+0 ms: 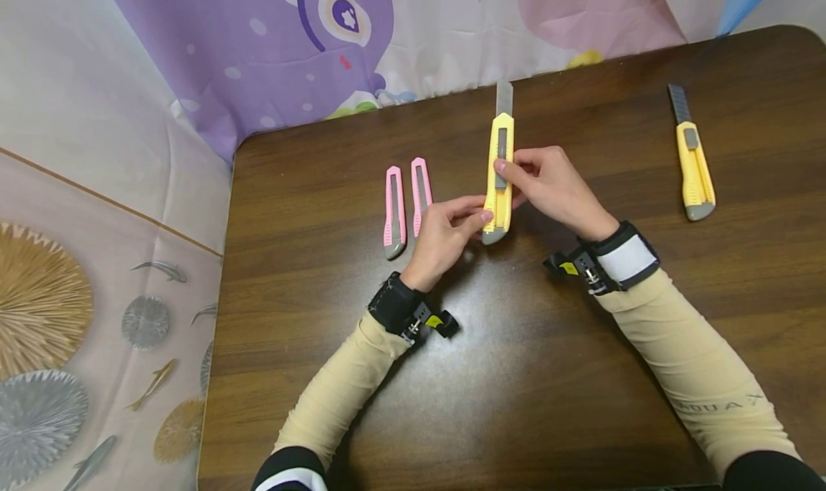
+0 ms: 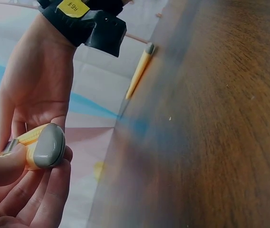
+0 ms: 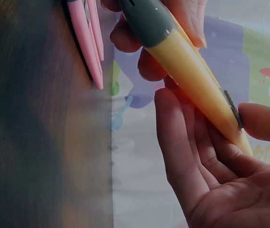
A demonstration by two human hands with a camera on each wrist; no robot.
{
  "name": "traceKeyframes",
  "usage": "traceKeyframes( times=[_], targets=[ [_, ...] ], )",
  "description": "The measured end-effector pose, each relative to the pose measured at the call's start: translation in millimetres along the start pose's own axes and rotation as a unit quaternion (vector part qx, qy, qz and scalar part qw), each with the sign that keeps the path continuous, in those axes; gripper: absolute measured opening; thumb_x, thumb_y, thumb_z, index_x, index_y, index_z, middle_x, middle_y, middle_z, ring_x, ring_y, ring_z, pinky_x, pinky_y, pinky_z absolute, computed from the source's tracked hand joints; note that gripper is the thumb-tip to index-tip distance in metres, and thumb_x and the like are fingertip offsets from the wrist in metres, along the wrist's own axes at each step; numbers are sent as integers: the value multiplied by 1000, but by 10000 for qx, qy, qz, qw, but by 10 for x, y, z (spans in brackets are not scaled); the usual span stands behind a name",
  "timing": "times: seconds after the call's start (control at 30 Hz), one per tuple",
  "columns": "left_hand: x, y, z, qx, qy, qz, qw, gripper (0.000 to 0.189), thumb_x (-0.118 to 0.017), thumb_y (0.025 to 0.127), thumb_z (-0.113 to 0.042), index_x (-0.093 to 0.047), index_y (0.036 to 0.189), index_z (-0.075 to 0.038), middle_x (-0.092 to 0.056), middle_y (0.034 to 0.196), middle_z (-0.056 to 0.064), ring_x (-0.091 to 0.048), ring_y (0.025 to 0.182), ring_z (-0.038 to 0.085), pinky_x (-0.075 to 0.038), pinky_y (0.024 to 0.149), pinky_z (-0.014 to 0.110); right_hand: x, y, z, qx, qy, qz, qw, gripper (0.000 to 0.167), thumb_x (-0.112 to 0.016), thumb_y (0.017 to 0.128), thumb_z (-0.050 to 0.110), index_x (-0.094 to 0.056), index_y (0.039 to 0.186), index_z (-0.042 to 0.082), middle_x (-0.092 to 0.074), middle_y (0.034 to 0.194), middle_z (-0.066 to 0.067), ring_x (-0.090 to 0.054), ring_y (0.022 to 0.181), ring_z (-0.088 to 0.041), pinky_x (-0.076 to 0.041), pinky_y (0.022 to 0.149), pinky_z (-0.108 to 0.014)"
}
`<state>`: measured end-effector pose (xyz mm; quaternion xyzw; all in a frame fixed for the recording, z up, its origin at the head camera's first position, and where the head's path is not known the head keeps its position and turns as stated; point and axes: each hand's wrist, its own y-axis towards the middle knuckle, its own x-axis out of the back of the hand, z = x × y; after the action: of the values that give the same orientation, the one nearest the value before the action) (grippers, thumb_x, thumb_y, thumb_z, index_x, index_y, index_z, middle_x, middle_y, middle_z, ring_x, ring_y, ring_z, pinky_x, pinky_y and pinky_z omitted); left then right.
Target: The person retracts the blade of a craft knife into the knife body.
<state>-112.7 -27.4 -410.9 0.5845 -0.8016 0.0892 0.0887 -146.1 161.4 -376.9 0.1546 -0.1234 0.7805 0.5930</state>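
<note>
One yellow snap-off utility knife (image 1: 500,197) was up off the table, held between two hands near the table's far edge with its bare blade (image 1: 504,98) pointing away from the person. The left hand (image 1: 445,236) pinched the tail end between thumb and fingers, just beside the grey end cap (image 1: 494,236). The right hand (image 1: 558,190) gripped higher up, its thumb pressed on the grey slider (image 1: 501,181) and its fingers curled behind the body. For a steady push on that slider, I judged, the left pinch needed to be firm, the thumb's pressure even and straight along the track, and every fingertip well behind the steel (sensible with any such knife).

The body looked like smooth, hard plastic, tapering toward the nose, the cap rounded and glossy. Left of the hands, two pink utility knives lay side by side, the outer one (image 1: 394,215) in full view, the inner one (image 1: 421,190) partly covered by the left hand; neither showed a blade. Well apart on the right lay another yellow utility knife (image 1: 693,165), its darker, scored blade out. Beneath it all spread the brown wood-grained table (image 1: 548,405), backed by a creased, cartoon-printed curtain (image 1: 445,25).
</note>
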Motion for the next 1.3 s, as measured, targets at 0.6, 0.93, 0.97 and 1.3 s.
traceKeyframes(
  times=[0.6, 0.93, 0.97, 1.3],
  targets=[
    [2, -4, -14, 30, -100, 60, 9999, 28, -67, 93, -10, -69, 119, -2, -74, 106, 17, -71, 87, 16, -64, 75, 31, -44, 0, -6, 314, -602, -454, 9967, 31, -58, 100, 26, -70, 97, -1, -61, 74, -7, -48, 60, -7, -38, 51, -19],
    [18, 1, -20, 33, -80, -84, 9999, 28, -67, 93, -9, -68, 120, 0, -74, 107, 19, -71, 86, 17, -64, 76, 37, -74, 7, -16, 329, -335, -268, 9985, 21, -63, 96, 16, -68, 102, -3, -72, 95, -19, -63, 71, 2, -51, 61, -12],
    [19, 3, -20, 25, -79, -74, 9999, 28, -66, 93, -9, -68, 120, 0, -74, 107, 19, -71, 86, 17, -64, 75, 36, -73, 8, -18, 296, -322, -269, 9987, 21, -63, 96, 16, -68, 103, -3, -71, 95, -19, -63, 71, 2, -51, 62, -12],
    [19, 4, -14, 0, -90, -78, 9999, 27, -66, 94, -9, -68, 119, 0, -74, 106, 19, -69, 84, 12, -64, 74, 31, -74, 12, -19, 112, -176, -186, 9996, 25, -61, 98, 18, -67, 107, -4, -71, 95, -20, -63, 69, 2, -53, 60, -16]
  ],
)
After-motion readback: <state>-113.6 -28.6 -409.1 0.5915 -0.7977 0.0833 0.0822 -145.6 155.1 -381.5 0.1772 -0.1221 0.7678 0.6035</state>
